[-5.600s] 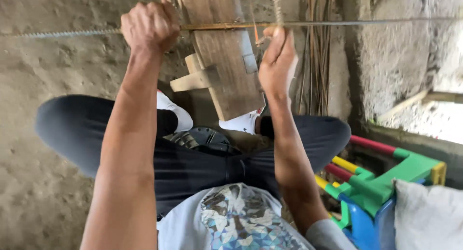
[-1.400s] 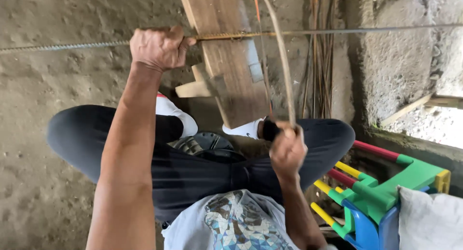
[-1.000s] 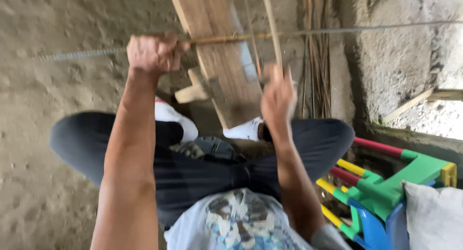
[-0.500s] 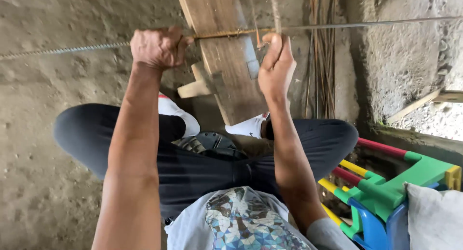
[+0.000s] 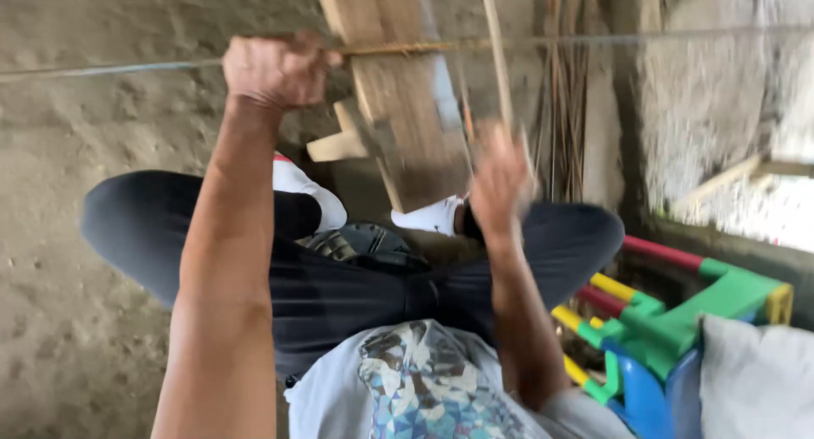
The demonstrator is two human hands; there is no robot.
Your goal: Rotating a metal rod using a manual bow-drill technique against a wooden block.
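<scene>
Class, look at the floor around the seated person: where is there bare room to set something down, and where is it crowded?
Free: the dirt floor left of the left knee, below the rod. Crowded: right side, with coloured plastic furniture and a white sack; ahead, the plank.

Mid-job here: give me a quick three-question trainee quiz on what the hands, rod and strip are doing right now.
1. True or false: the left hand grips the thin metal rod.
2. What does the right hand pull on?
A. the flat tan strip
B. the wooden plank
C. the coloured plastic frame
3. Fill in: where the rod crosses the plank, tan strip is ____ around it.

Key:
1. True
2. A; the hand is blurred, but the strip runs up from it.
3. wound
</scene>
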